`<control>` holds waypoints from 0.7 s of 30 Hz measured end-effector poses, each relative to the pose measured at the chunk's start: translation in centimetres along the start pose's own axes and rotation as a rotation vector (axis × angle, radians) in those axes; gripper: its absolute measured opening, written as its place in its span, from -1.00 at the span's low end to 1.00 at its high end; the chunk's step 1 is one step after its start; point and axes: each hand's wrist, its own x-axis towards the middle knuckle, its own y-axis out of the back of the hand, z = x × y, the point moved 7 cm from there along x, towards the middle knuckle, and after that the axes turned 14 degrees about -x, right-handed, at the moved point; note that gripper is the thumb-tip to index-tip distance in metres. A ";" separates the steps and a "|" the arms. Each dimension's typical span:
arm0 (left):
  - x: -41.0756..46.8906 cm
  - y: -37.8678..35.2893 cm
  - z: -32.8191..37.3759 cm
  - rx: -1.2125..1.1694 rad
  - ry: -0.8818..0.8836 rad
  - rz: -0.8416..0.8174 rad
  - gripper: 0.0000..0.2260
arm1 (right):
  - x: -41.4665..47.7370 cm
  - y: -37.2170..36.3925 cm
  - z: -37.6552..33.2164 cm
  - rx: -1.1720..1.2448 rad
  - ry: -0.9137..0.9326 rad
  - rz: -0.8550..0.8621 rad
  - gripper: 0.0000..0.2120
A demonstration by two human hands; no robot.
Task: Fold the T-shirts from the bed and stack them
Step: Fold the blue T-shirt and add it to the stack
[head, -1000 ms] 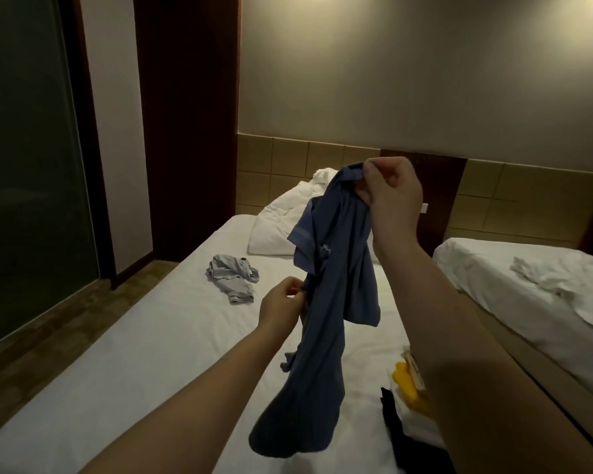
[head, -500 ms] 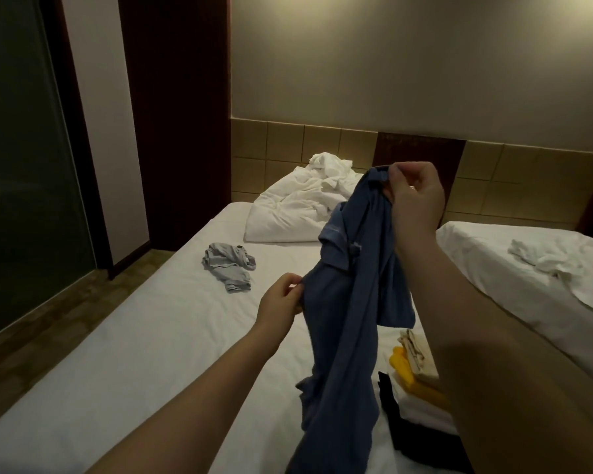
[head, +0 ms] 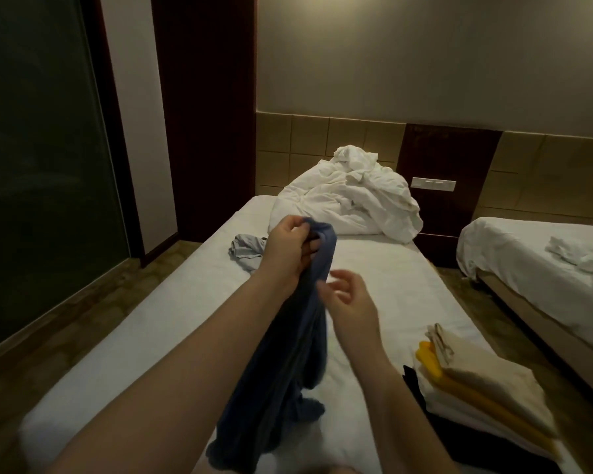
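Over the white-sheeted bed (head: 391, 285), a dark blue cotton T-shirt (head: 298, 354) dangles in a bunched rope from the person's left hand (head: 286, 254). That hand's fingers (head: 307, 249) are curled tight round the top of the cloth, and a rounded fold of it pokes out above the knuckles. The lower end trails down and touches the sheet close to the person's body. The right hand (head: 351, 299) is just beside the hanging shirt, on its right. It is blurred, with its fingers loosely spread and holding nothing that I can make out.

To my eye the shirt wants opening out before any folding. The free hand would do best to find a shoulder seam or the far side of the collar near the gripped end. Then the two hands can draw apart, let the body fall flat, and lay it on the bare sheet in front. It should land clear of the stack of folded shirts (head: 486, 381) at the near right, cream over yellow, white and black. The crumpled pale grey T-shirt (head: 245, 248) lies farther up the bed, apart from all this.
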 end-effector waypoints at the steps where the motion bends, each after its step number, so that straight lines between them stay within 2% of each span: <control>1: -0.2 -0.1 -0.1 -0.006 -0.004 -0.002 -0.84 | -0.5 -0.9 1.0 -0.017 -0.045 -0.029 -0.85; 3: -0.8 -0.4 0.0 -0.012 -0.009 -0.016 -0.84 | -1.4 -2.4 2.2 -0.111 -0.085 -0.087 -0.90; 5: -1.3 -0.4 0.7 -0.033 -0.022 -0.014 -0.83 | -2.1 -2.8 2.7 -0.157 -0.081 -0.068 -0.87; 7: -1.6 0.2 1.6 -0.037 -0.045 -0.009 -0.86 | -2.2 -2.2 2.6 -0.093 -0.099 -0.021 -0.85; 10: -2.7 2.0 1.7 0.231 -0.071 -0.052 -0.91 | -1.3 -1.0 1.6 0.079 -0.147 0.024 -0.81; 13: -5.8 5.0 -1.5 0.390 0.048 -0.064 -0.85 | -0.8 -0.4 0.7 0.268 -0.219 0.034 -0.81; 17: -11.2 7.7 -5.7 0.392 0.160 -0.031 -0.88 | -1.0 -1.8 0.9 0.317 -0.271 -0.003 -0.79; 21: -12.0 9.1 -5.2 0.412 0.124 0.072 -0.88 | -2.0 -3.1 1.3 0.301 -0.274 -0.061 -0.78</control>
